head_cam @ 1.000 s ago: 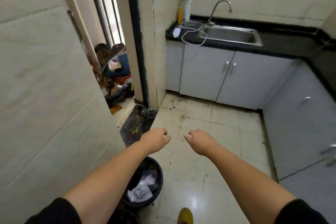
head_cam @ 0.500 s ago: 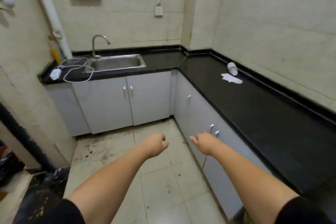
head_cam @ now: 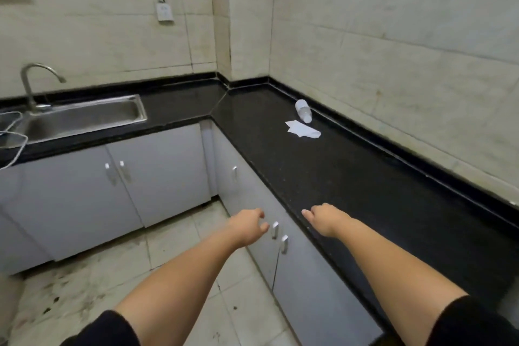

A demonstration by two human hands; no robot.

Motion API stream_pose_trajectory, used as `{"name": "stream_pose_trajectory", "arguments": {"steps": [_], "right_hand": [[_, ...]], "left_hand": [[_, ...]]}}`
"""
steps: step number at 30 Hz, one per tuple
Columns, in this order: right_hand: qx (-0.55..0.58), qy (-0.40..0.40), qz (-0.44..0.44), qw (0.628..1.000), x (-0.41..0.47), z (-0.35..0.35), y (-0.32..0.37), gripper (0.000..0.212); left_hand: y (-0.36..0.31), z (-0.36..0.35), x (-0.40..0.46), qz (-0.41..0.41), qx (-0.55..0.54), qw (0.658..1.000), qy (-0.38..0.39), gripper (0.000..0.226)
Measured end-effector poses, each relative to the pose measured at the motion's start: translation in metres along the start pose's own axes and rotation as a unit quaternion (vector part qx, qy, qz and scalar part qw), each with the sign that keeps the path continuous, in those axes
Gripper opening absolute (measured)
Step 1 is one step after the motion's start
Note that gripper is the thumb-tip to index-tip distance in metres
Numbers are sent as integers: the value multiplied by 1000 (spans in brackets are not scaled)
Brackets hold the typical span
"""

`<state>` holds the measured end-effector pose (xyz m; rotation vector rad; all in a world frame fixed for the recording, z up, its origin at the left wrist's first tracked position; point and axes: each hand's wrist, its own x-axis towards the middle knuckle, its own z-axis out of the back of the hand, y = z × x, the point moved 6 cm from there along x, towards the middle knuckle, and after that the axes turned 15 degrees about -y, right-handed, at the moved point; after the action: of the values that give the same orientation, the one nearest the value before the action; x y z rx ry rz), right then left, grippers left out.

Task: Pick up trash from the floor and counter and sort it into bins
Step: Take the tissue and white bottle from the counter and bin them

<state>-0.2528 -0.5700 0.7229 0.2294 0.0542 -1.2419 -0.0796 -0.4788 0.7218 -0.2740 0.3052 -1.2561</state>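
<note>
Left hand (head_cam: pixel 247 226) and right hand (head_cam: pixel 323 218) held out at lower centre — fingers loosely curled, nothing gripped, plastic bottle (head_cam: pixel 303 110) and white paper (head_cam: pixel 302 129) seen lying on black counter (head_cam: pixel 365 191) at centre right — just beside each other.

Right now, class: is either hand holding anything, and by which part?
Nothing is held. The left hand and right hand are both empty, loosely curled.

Soft, even light; slight blur, wide-angle bending at edges, faint counter (head_cam: pixel 365 191) sheen.
</note>
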Motion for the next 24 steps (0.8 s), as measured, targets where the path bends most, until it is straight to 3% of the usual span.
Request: {"name": "stream_pose_trajectory", "arguments": {"steps": [6, 13, 20, 24], "right_hand": [[7, -11, -1, 1000, 103, 5, 17, 54], [50, -48, -90, 994, 226, 37, 4, 52], [87, -87, -166, 978, 348, 48, -45, 48], [109, -119, -171, 972, 444, 62, -66, 45]], "left_hand": [[17, 4, 128, -33, 12, 999, 13, 45], [1, 32, 293, -104, 13, 994, 25, 44], [-48, -12, 405, -156, 15, 984, 83, 51], [-70, -35, 478, -127, 2, 987, 97, 56]]}}
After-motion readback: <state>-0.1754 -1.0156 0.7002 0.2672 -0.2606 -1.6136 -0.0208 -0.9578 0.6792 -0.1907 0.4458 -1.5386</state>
